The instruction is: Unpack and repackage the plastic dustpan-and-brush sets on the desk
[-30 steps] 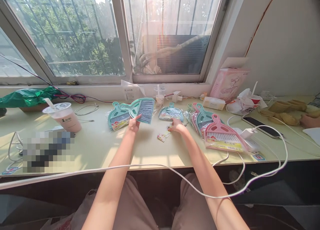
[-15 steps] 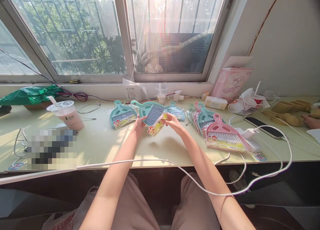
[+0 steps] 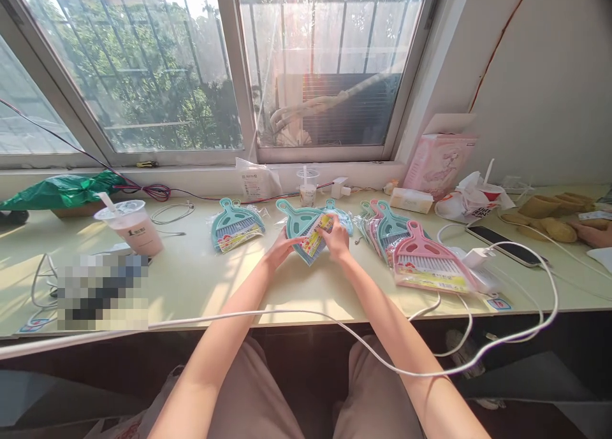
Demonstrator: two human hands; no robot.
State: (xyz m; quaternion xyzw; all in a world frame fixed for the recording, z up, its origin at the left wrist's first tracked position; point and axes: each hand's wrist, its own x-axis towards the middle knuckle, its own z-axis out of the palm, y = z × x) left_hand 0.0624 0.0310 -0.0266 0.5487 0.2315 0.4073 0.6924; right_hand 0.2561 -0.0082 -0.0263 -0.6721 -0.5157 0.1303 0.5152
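- The left hand [image 3: 281, 248] grips the lower left edge of a teal brush-and-dustpan set [image 3: 300, 225], fingers closed around it.
- The right hand [image 3: 337, 240] presses a colourful label card [image 3: 315, 237] against the face of that set, fingers curled over the card's right end.
- The card is yellow with red and blue printing; its text is too small to read.
- The set is held just above the pale green table [image 3: 201, 280], handle pointing up and left toward the window.
- Left of the held set, a bagged teal set [image 3: 235, 225] lies flat on the table with its own yellow label card at the lower edge.
- Just behind the held set, another bagged teal set [image 3: 337, 211] lies partly hidden by the right hand.
- Right of the held set, a fanned stack of bagged sets [image 3: 389, 229] ends in a pink set [image 3: 427, 260] on top, labelled along its lower edge.
- Far left of the held set stands a pink drink cup [image 3: 135, 227] with a straw; dark print on its side is unreadable.
- Behind the held set, on the sill edge, stands a small clear cup [image 3: 307, 184].
- Far right of the held set lie a pink carton [image 3: 440, 165], a white bag with red lettering [image 3: 471, 200] and a phone [image 3: 505, 244].
- A white cable [image 3: 335, 321] runs along the front edge of the table below the held set.
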